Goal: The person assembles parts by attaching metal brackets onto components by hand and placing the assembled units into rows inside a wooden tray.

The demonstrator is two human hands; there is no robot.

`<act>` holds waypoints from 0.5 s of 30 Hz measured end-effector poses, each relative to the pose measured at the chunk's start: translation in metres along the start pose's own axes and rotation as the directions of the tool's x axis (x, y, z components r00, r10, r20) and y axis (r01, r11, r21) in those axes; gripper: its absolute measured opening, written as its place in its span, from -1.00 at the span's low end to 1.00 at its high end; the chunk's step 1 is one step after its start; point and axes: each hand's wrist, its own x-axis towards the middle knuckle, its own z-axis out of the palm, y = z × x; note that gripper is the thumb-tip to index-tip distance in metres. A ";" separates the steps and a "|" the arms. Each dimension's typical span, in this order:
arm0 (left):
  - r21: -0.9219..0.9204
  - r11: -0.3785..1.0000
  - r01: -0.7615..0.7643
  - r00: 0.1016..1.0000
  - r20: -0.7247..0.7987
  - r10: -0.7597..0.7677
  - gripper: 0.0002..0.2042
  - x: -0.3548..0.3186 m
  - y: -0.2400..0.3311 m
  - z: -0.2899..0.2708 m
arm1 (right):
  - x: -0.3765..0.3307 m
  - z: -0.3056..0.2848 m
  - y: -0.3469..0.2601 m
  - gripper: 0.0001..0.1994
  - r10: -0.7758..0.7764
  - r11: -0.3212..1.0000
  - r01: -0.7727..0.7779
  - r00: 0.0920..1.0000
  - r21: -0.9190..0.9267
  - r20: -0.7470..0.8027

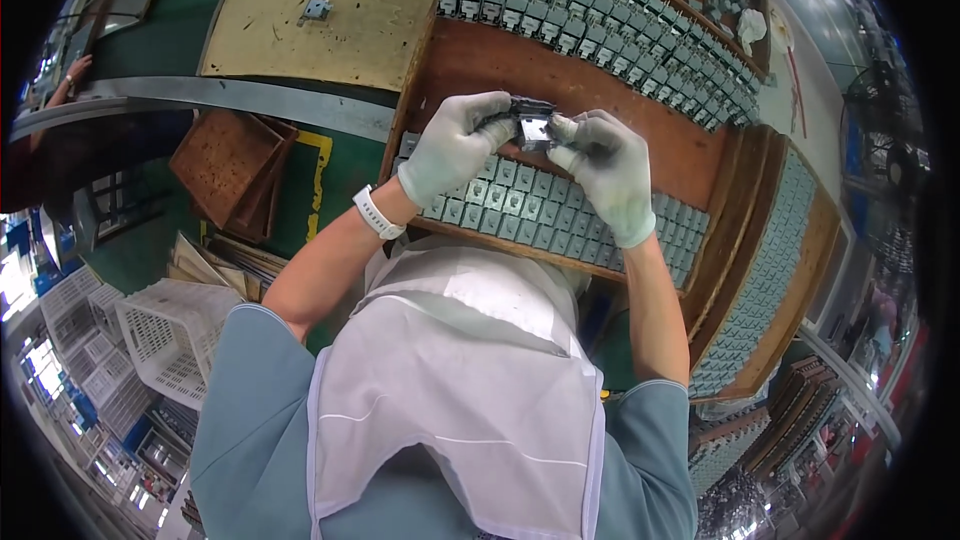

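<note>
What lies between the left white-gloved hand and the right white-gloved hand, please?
The head view shows a small, boxy, silver-and-black part between the left hand and right hand, by the fingertips of both.

The left glove is off-white, and the right glove matches it except for dark grey smudging on its fingers; the held part is silver and black. Grey-green blocks make a repeating grid against the reddish-brown tray, while the panel is tan with dark flecks. The apron is pale lilac-grey with thin white lines, the sleeves dusty teal, the watch strap white.
</note>
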 end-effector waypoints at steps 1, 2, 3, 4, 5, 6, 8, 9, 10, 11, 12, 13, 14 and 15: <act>0.003 1.000 0.000 1.000 -0.004 0.000 -0.81 0.001 -0.001 -0.004 | 0.000 0.001 -0.001 -0.84 -0.026 1.000 0.026 1.000 -0.018 -0.008; 0.005 1.000 0.016 1.000 0.019 -0.016 -0.79 0.004 -0.004 -0.009 | -0.001 0.002 -0.001 -0.83 -0.052 0.998 0.051 0.999 -0.037 -0.017; 0.008 0.999 0.032 0.999 0.042 -0.032 -0.78 0.005 -0.005 -0.013 | -0.001 0.002 -0.003 -0.83 -0.055 0.998 0.054 0.998 -0.034 -0.014; -0.012 0.998 0.059 0.997 0.041 -0.058 -0.79 0.003 0.001 -0.013 | -0.003 0.001 -0.006 -0.83 -0.063 0.997 0.063 0.998 -0.052 0.003; -0.011 0.998 0.059 0.997 0.042 -0.059 -0.79 0.003 0.000 -0.014 | -0.005 0.002 -0.008 -0.82 -0.072 0.995 0.073 0.997 -0.071 0.021; 0.013 0.999 0.040 0.995 0.091 -0.041 -0.79 0.005 -0.001 -0.016 | -0.007 0.004 -0.006 -0.82 -0.071 0.995 0.072 0.997 -0.070 0.020; 0.050 0.999 0.015 0.992 0.126 -0.021 -0.80 0.006 0.004 -0.011 | -0.008 0.006 0.003 -0.78 0.026 0.989 -0.030 0.999 -0.145 -0.026; 0.049 0.999 0.015 0.992 0.128 -0.021 -0.80 0.005 0.002 -0.010 | -0.009 0.007 0.004 -0.78 0.027 0.989 -0.031 0.999 -0.146 -0.028; 0.031 0.999 0.014 0.994 0.106 -0.018 -0.80 0.005 -0.002 -0.010 | -0.010 0.009 0.002 -0.69 0.072 0.997 -0.073 0.996 -0.020 -0.046; 0.012 1.000 0.014 0.996 0.083 -0.015 -0.79 0.005 -0.004 -0.011 | -0.011 0.011 0.001 -0.60 0.120 0.988 -0.114 0.991 0.107 -0.059; 0.012 1.000 0.014 0.996 0.085 -0.015 -0.79 0.006 -0.005 -0.013 | -0.010 0.011 0.002 -0.60 0.121 0.988 -0.114 0.991 0.106 -0.060; -0.012 1.000 0.017 0.993 0.115 -0.015 -0.78 0.006 -0.006 -0.016 | -0.011 0.009 0.002 -0.52 0.064 0.994 -0.060 0.997 0.091 -0.045; -0.036 0.999 0.021 0.989 0.146 -0.016 -0.78 0.006 -0.006 -0.018 | -0.011 0.008 0.004 -0.45 0.008 0.997 -0.005 1.000 0.077 -0.030; -0.037 0.999 0.026 0.989 0.147 -0.020 -0.78 0.007 -0.004 -0.020 | -0.010 0.005 0.006 -0.45 0.012 0.997 -0.010 0.999 0.079 -0.030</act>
